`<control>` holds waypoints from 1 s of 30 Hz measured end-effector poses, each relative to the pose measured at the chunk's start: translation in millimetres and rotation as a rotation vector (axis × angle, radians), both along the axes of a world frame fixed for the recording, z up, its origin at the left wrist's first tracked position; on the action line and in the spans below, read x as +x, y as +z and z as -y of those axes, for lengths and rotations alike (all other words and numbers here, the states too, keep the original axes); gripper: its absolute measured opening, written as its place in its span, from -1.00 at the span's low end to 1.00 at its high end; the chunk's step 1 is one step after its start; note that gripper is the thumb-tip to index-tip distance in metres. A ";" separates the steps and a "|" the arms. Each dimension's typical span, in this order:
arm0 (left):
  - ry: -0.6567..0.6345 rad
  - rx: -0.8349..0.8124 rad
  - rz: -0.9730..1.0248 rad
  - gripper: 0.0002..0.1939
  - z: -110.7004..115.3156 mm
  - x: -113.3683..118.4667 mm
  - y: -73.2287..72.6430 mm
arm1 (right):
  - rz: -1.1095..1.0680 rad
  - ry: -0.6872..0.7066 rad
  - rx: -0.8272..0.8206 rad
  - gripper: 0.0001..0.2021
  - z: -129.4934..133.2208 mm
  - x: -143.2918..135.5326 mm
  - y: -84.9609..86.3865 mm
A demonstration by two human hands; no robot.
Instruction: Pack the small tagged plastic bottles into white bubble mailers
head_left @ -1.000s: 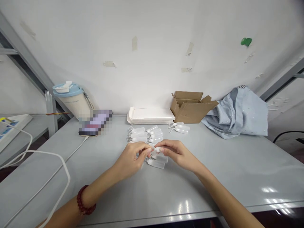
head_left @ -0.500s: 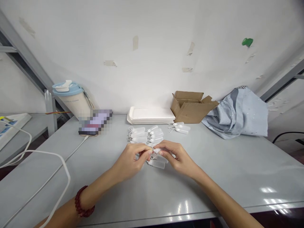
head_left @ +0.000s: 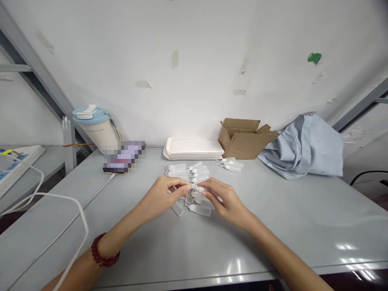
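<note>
Over the middle of the table, both my hands meet at a small squeeze bottle (head_left: 199, 188) with a white tip. My right hand (head_left: 226, 197) pinches it between thumb and fingers, its body mostly hidden behind them. The thumb and forefinger of my left hand (head_left: 168, 197) are closed at the tip end, on what looks like its cap or cord. Similar translucent bottles with thin white loops lie around and beneath my hands, one bottle (head_left: 200, 209) just in front and another (head_left: 177, 209) under the left palm. Several more bottles (head_left: 200, 171) lie in rows behind.
White envelopes (head_left: 194, 148) are stacked at the wall beside an open cardboard box (head_left: 245, 141). A few bottles (head_left: 233, 165) lie before the box. To the right is a light blue cloth (head_left: 306, 147). A phone (head_left: 124, 157), charging cable (head_left: 97, 192) and lidded cup (head_left: 98, 129) are left.
My left hand has drawn slightly left and its fingers have loosened their curl, exposing the white tip and a bottle under the palm. My right hand stays nearly still. The view has shifted slightly.
</note>
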State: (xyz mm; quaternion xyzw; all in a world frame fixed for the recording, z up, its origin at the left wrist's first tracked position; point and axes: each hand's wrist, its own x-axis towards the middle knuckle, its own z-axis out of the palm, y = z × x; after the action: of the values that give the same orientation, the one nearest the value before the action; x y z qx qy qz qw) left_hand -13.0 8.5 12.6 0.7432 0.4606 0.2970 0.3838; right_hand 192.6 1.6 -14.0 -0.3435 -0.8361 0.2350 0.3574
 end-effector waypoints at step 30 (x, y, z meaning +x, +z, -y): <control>0.094 0.083 -0.023 -0.73 0.2 6.8 -8.0 | 0.048 -0.081 0.316 -0.73 -11.2 4.2 -5.0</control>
State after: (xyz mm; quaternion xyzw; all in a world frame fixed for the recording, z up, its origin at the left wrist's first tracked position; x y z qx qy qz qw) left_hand -6.2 8.2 4.6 0.7393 0.4869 0.3250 0.3329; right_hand 196.8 12.8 -19.0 -0.3219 -0.8565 0.0778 0.3959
